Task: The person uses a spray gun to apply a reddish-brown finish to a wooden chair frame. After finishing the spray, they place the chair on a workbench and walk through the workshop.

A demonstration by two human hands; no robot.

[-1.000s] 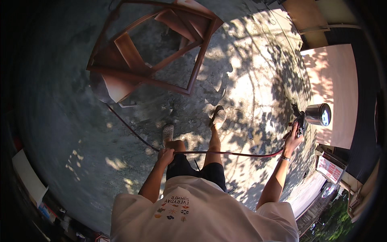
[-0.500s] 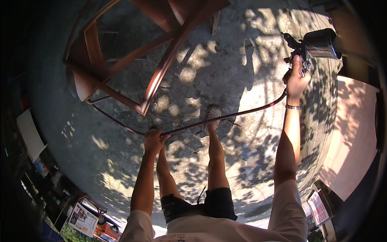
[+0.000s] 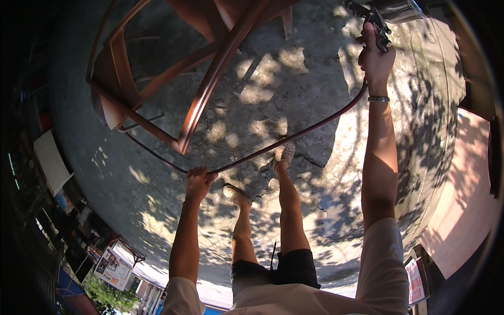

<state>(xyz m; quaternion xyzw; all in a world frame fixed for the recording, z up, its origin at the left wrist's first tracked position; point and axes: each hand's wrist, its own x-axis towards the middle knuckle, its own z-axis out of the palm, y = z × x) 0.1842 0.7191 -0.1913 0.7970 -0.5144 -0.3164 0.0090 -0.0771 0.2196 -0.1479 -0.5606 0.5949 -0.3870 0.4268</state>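
Note:
My right hand is closed round the handle of a spray gun with a shiny metal cup, held out at the far right and partly cut off by the upper edge. A dark red hose runs from below the handle in a sagging curve to my left hand, whose fingers are wrapped round it. Past that hand the hose goes on toward a glossy brown wooden furniture frame, which looks like a chair lying tilted at the upper left. Both hands are apart from the frame.
Cracked concrete ground with dappled sunlight lies below. My feet in beige clogs stand under the hose. A pale flat panel is at the right, a pale board at the left, and a printed sign at the lower left.
My right hand and the spray gun have moved farther away, toward the upper edge. My left hand keeps its hold on the hose. My left foot has come out from behind that hand.

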